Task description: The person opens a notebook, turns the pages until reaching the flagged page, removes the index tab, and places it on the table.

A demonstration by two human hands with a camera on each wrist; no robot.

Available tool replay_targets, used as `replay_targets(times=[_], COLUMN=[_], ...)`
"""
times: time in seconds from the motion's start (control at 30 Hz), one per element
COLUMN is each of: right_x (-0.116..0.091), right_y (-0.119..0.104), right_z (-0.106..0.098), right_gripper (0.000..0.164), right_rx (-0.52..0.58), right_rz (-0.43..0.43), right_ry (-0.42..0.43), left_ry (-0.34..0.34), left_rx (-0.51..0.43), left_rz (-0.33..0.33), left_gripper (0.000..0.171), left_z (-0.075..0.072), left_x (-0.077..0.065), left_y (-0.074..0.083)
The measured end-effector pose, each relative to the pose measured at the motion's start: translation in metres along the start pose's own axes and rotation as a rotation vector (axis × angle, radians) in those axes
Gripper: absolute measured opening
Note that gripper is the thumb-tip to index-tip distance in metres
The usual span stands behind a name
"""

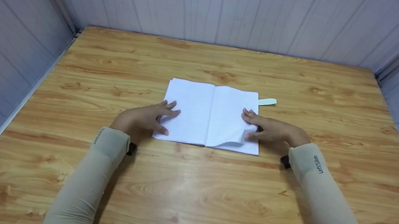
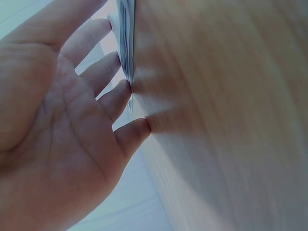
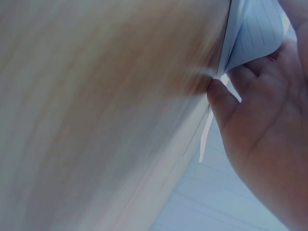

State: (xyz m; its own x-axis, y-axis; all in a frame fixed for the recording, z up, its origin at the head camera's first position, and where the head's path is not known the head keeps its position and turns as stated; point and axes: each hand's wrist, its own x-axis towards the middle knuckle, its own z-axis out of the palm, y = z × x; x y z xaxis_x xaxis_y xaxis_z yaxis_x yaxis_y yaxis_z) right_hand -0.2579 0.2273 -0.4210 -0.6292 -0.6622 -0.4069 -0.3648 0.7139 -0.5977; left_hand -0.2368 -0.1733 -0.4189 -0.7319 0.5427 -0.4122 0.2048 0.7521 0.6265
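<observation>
Finding an open lined notebook (image 1: pixel 210 115) near the middle of the desk (image 1: pixel 190 190), flat between the left hand (image 1: pixel 144 116) and the right hand (image 1: pixel 274 130). Judging from the look, probably light, soft and easy to bend, with thin pages to crease or tear under a rough pull. Better to take hold by the outer edges, several sheets together, and to treat gently the curled page corner (image 1: pixel 234 137) at about 4 o'clock from the notebook's centre. Seeing the left hand at 9 o'clock, with fingers spread over the outer margin of the left page (image 1: pixel 189 99); seeing the right hand at 3 o'clock, also with fingers spread, on the right page (image 1: pixel 230 108), with thumb at the curl. Unable to tell if pinching this corner or only touching. Noticing also a pale strip (image 1: pixel 267 102) past the edge, between 2 and 3 o'clock
</observation>
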Motion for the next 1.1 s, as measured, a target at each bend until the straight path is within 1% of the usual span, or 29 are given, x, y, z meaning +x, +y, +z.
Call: replay_targets(times=[0.13, 0.33, 0.5, 0.63, 0.7, 0.83, 1.0, 1.1], right_x=[0.001, 0.003, 0.003, 0.003, 0.003, 0.002, 0.001, 0.0], right_y=[0.001, 0.001, 0.0, 0.0, 0.0, 0.001, -0.001, -0.002], right_z=[0.0, 0.0, -0.001, -0.002, -0.001, -0.001, -0.001, -0.001], right_gripper=[0.084, 0.083, 0.083, 0.084, 0.084, 0.084, 0.084, 0.084], right_rx=[0.002, 0.003, 0.002, 0.002, 0.001, -0.006, 0.0, 0.001], right_rz=[-0.008, -0.002, -0.015, -0.011, -0.004, 0.003, 0.0, 0.01], right_ry=[0.005, -0.002, -0.012, -0.018, -0.017, -0.014, -0.014, -0.018], left_ry=[-0.003, 0.003, 0.001, 0.019, 0.037, 0.087, 0.173, 0.233], left_rx=[0.014, 0.06, 0.102, 0.141, 0.171, 0.214, 0.197, 0.188], left_rz=[0.001, -0.027, -0.038, -0.036, -0.018, 0.067, 0.175, 0.222], left_gripper=[0.075, 0.076, 0.076, 0.073, 0.069, 0.06, 0.052, 0.049], left_z=[-0.001, -0.001, -0.001, -0.001, -0.002, -0.001, 0.006, 0.013], left_x=[0.0, -0.001, -0.003, -0.003, -0.001, 0.004, 0.011, 0.017], left_y=[0.0, 0.002, 0.012, 0.021, 0.025, 0.03, 0.04, 0.048])
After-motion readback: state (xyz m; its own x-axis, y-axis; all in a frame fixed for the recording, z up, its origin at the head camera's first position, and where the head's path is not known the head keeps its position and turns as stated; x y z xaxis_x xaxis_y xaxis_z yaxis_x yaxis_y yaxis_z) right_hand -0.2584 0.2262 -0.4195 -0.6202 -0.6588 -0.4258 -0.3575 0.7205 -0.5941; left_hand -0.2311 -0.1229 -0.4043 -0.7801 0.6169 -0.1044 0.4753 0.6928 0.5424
